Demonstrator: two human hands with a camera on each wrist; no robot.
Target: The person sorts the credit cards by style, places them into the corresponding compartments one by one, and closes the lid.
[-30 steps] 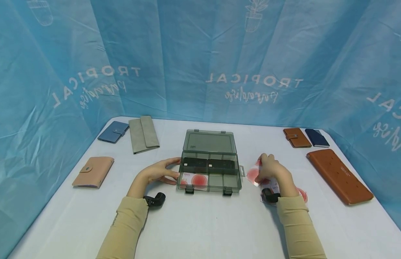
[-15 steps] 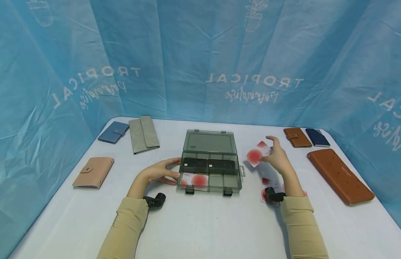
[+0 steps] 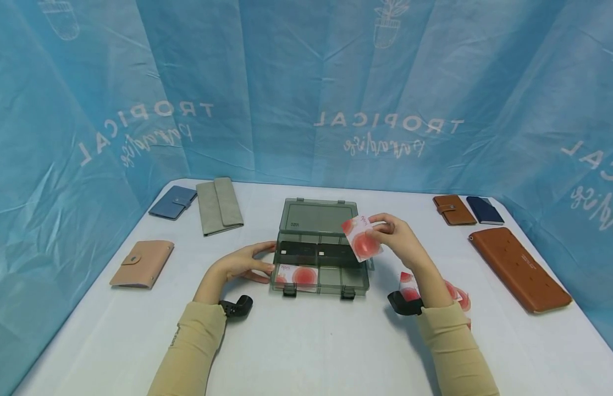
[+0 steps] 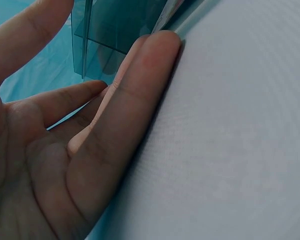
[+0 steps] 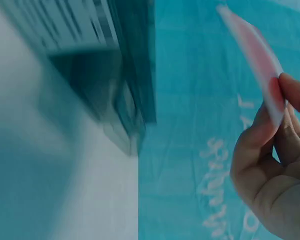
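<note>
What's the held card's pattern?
The card has red rounded shapes on white, clearest in the head view.

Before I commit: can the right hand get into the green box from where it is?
Likely yes: the right hand, pinching a card, is close to the green box, whose lid is open.

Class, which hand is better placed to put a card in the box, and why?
Probably the right hand: it pinches a card near the right side of the open box; the left hand touches its left side.
</note>
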